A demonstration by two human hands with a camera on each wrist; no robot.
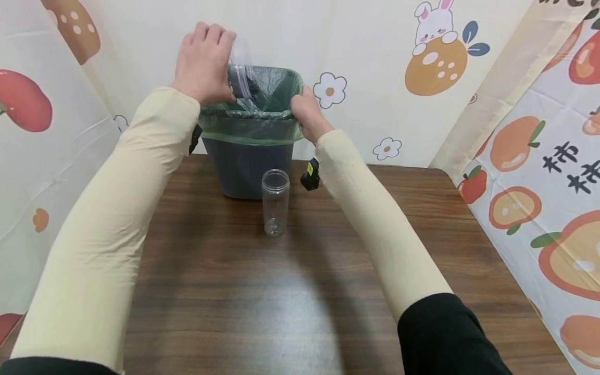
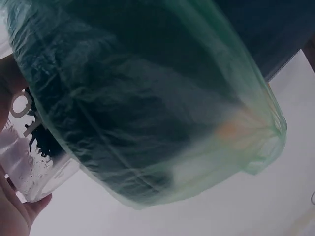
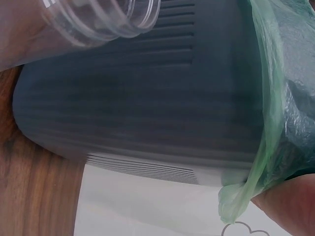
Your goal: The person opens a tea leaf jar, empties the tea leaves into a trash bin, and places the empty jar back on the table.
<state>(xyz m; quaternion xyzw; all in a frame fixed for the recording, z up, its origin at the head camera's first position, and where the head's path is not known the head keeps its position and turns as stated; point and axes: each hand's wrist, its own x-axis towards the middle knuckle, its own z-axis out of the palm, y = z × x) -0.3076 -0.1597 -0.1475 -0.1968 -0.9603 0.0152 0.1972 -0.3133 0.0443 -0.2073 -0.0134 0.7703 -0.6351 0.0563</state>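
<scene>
My left hand (image 1: 203,60) grips a clear plastic jar (image 1: 240,54) tipped over the left side of the bin's opening. Dark, stringy pieces (image 2: 47,142) show inside that jar in the left wrist view. The dark grey-blue bin (image 1: 253,164) stands at the back of the table, its rim covered by a green plastic liner (image 1: 253,127). At the bin's right rim, my right hand (image 1: 311,113) holds the edge with the liner folded over it. A second clear jar (image 1: 275,203), lidless, stands upright just in front of the bin.
The brown wood-grain table (image 1: 281,302) ends at the back against a white printed curtain (image 1: 365,47). Another fruit-patterned cloth (image 1: 553,219) hangs along the right side. A pale cloth (image 1: 51,187) closes off the left.
</scene>
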